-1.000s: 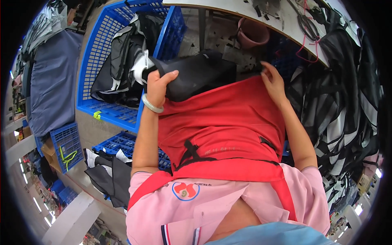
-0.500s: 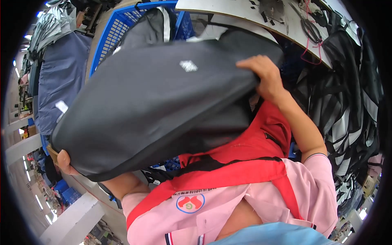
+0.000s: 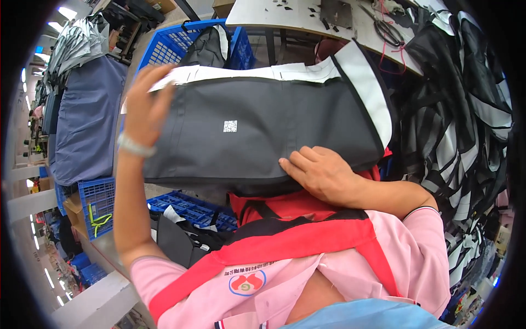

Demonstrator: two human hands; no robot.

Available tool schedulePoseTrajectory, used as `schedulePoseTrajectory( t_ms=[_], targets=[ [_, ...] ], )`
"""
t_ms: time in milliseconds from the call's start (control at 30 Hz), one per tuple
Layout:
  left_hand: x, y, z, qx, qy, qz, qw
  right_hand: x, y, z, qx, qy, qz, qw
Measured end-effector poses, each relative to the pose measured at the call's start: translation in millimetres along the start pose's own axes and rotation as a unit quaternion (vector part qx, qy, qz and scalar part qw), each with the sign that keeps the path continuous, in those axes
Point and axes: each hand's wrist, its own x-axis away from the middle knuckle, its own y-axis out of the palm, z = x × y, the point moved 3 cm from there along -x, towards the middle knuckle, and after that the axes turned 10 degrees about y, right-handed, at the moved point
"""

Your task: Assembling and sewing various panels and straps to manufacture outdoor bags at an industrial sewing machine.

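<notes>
A large black sewn bag piece (image 3: pixel 246 109), with white backing along its far edge and right end, lies across in front of me. It bears a small white square mark. My left hand (image 3: pixel 143 104), with a pale band on its wrist, is raised at the far left corner by the white edge. Its thumb and fingers are apart and somewhat blurred. My right hand (image 3: pixel 323 172) rests palm down on the near edge, right of the middle, fingers loosely bent on the black surface. What supports the piece from below is mostly hidden.
Beyond stands a blue plastic basket (image 3: pixel 164 46) holding a black piece. A white table (image 3: pixel 298 13) carries scissors (image 3: pixel 383 27) with pink cord. Black and white pieces (image 3: pixel 455 109) hang at right. A grey-blue cloth (image 3: pixel 87 115) covers a stack at left. Another blue crate (image 3: pixel 175 200) is below.
The black piece has turned over and lies flatter, showing its white backing. My left hand has moved from the near left corner up to the far left; my right hand came down to the near edge.
</notes>
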Motion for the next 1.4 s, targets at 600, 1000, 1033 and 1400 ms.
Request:
schedulePoseTrajectory(
  t_ms=[600, 1000, 1033, 1400],
  targets=[
    [-151, 221, 75, 0.508, -0.013, -0.154, 0.847, 63, 41, 75, -0.328, 0.166, 0.014, 0.93],
    [-131, 193, 59, 0.541, -0.064, -0.108, 0.832, 45, -92, 166, -0.185, 0.382, 0.387, 0.819],
    [-133, 195, 59, 0.556, -0.056, -0.114, 0.821, 45, -86, 191, -0.228, 0.398, 0.364, 0.811],
    [-139, 176, 67, 0.548, 0.015, -0.261, 0.795, 23, -44, 189, -0.426, 0.396, 0.208, 0.786]
  ],
)
